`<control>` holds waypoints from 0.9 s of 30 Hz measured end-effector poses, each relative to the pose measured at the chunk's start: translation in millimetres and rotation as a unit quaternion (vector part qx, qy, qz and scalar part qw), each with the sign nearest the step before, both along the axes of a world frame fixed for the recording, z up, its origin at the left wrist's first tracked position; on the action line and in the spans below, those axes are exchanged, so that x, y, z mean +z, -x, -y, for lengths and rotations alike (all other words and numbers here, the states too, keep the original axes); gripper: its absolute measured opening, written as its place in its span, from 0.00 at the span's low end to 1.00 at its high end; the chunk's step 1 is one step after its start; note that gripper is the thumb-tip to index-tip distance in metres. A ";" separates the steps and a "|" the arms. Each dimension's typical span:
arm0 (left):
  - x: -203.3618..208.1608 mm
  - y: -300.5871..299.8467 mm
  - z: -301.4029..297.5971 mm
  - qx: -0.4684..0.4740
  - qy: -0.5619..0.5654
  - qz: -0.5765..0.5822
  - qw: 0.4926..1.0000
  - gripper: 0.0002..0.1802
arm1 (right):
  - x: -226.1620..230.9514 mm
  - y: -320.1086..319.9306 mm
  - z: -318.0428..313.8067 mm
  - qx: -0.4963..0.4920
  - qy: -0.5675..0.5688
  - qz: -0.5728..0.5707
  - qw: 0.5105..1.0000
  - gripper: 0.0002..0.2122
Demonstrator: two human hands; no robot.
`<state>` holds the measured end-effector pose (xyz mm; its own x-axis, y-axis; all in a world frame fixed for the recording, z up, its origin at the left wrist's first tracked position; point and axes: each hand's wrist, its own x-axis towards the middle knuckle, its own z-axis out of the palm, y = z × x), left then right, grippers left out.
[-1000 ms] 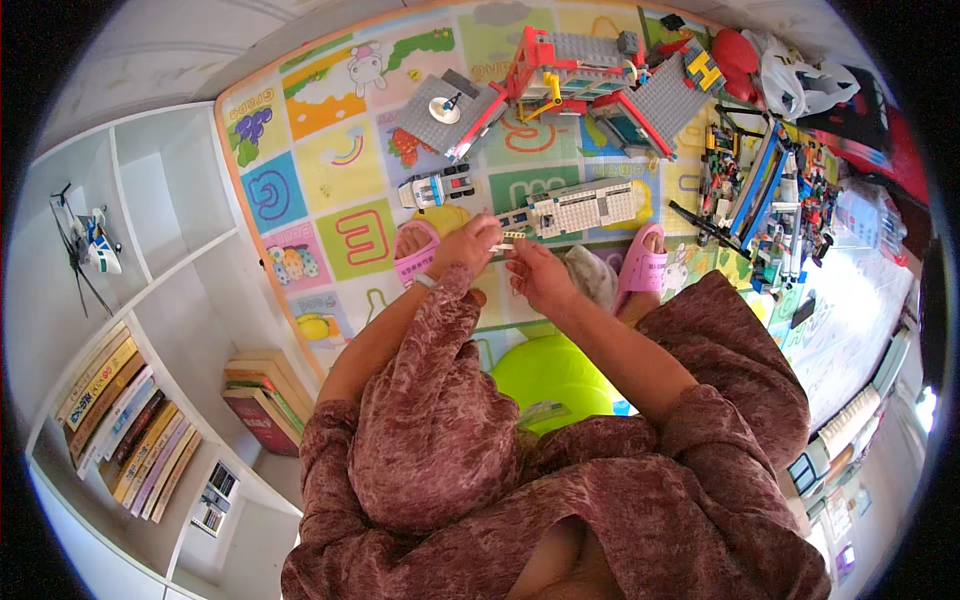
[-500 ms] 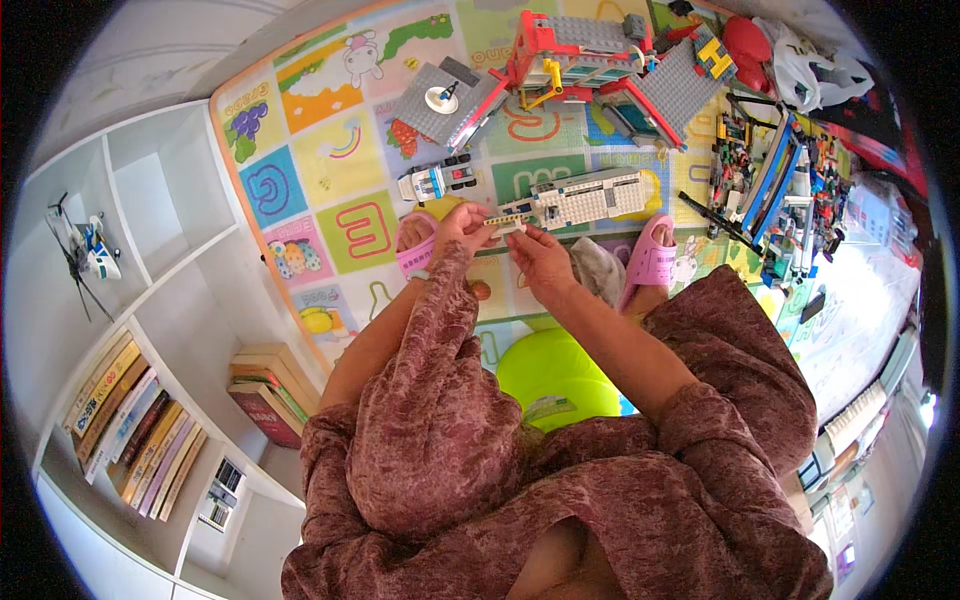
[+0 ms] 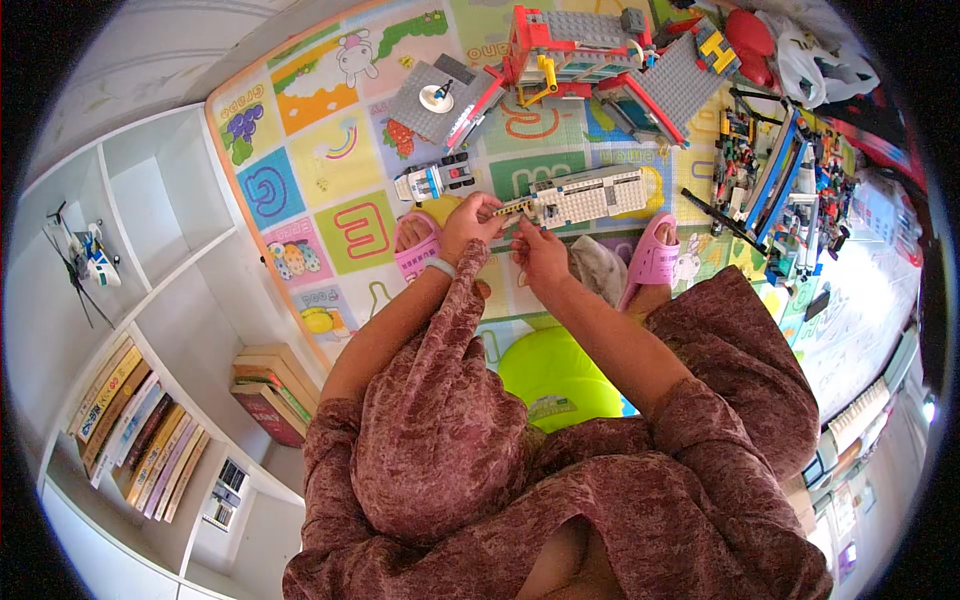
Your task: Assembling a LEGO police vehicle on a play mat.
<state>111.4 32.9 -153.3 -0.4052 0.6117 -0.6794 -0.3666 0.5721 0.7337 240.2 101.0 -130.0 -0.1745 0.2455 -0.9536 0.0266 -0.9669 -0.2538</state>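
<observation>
The left hand pinches the near end of a long white and grey brick model, fingers closed on its yellowish tip. The right hand sits just beside and below the left hand, fingers curled near the same end; whether it touches the model cannot be told. Beyond the left hand lies a small brick car on the colourful play mat. Pink slippers flank both hands. A red and grey brick building stands farther beyond.

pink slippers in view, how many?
2. One pink slipper sits left of the left hand, on the play mat. The other pink slipper lies right of the right hand, beside the person's knee.
</observation>
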 end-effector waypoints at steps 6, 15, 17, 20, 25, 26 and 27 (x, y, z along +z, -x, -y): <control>-6.0 -4.0 3.1 0.011 0.025 -0.082 0.996 0.13 | -2.8 4.2 2.4 0.022 -0.014 0.020 0.999 0.12; 6.6 -0.3 -0.5 -0.018 0.030 -0.084 0.996 0.12 | -3.1 5.6 2.1 0.020 -0.007 0.029 0.999 0.11; 9.2 1.0 -0.5 -0.026 0.031 -0.105 0.994 0.12 | -1.0 7.8 1.6 0.024 0.002 0.025 0.999 0.12; 14.5 -2.1 -7.0 -0.014 0.031 -0.124 0.992 0.12 | -3.6 7.1 0.2 0.032 0.003 0.045 0.998 0.13; 9.1 2.5 -2.5 -0.064 0.081 -0.174 0.979 0.14 | -0.9 16.6 2.9 0.038 -0.001 0.068 0.997 0.14; 3.6 3.8 2.5 -0.064 0.054 -0.224 0.971 0.14 | 0.8 19.6 4.3 0.043 0.001 0.076 0.996 0.15; 4.5 3.5 0.2 -0.066 0.024 -0.270 0.960 0.15 | -0.9 17.5 3.9 0.043 0.000 0.078 0.996 0.15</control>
